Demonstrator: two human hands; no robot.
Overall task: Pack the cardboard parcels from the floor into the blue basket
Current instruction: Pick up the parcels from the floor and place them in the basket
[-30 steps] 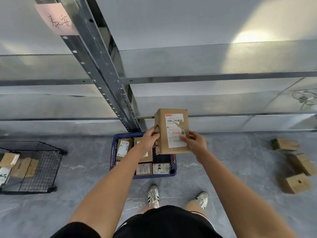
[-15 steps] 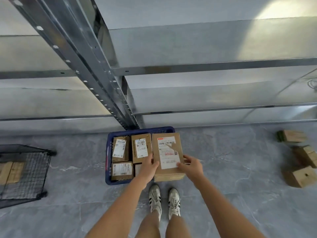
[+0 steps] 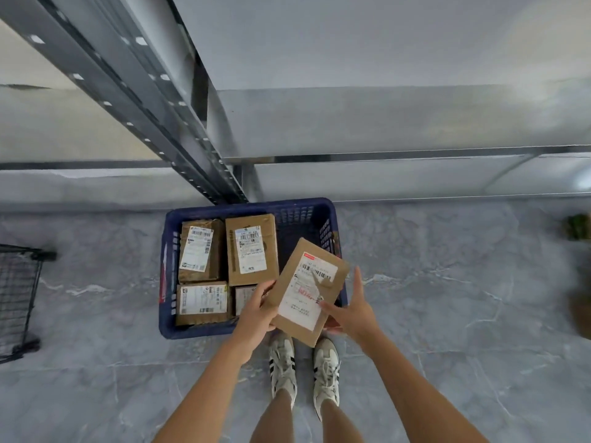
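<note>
A black wire cart stands far left. The blue basket on the floor holds four labelled boxes in its left part. The left hand grips the left edge of a tilted parcel over the basket's near right corner. The right hand pinches its right side, thumb on the label.
</note>
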